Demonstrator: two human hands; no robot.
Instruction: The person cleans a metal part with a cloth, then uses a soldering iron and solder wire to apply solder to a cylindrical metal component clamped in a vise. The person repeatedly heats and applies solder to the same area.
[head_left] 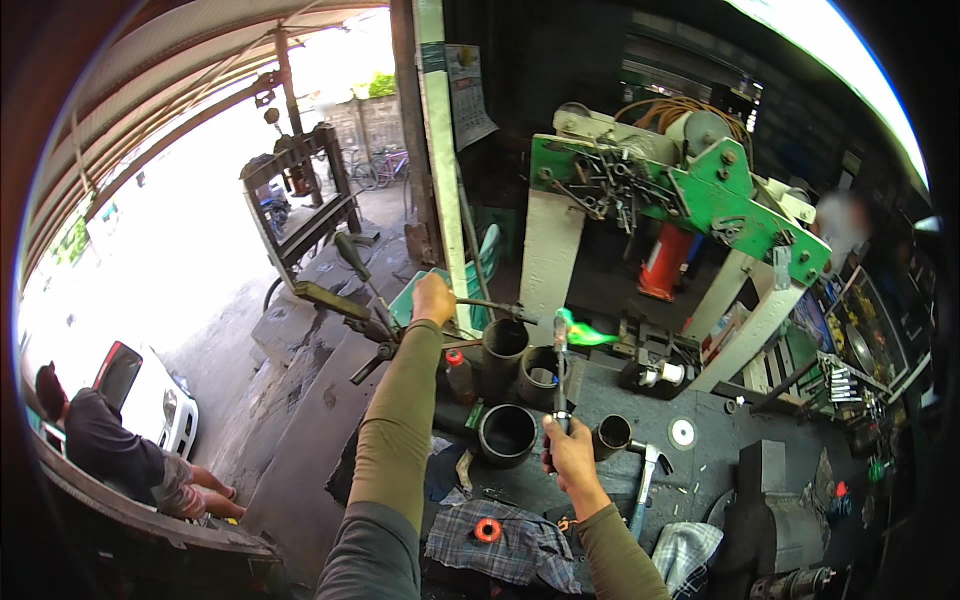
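My left hand point(433, 298) is closed round a metal rod point(480, 302) with a cylindrical nozzle at its end. My right hand point(570, 455) grips an upright metal tool point(560, 395), its tip in a bright green flame point(590, 331) just right of the nozzle. Below them stand dark metal cylinders point(505, 360), a dark round pot point(507, 420), a smaller tube point(612, 437) and a bottle with a red cap point(460, 382). A hammer point(646, 478), a plaid cloth point(470, 550) and an orange ring point(494, 530) lie nearby on the dark workbench point(715, 470).
A green-and-white machine frame point(735, 166) hung with tools rises behind the bench. A pale post point(440, 160) and a press frame point(290, 240) stand leftward. A person point(110, 450) is at the lower left near a white car point(170, 410); another point(840, 225) is at the right.
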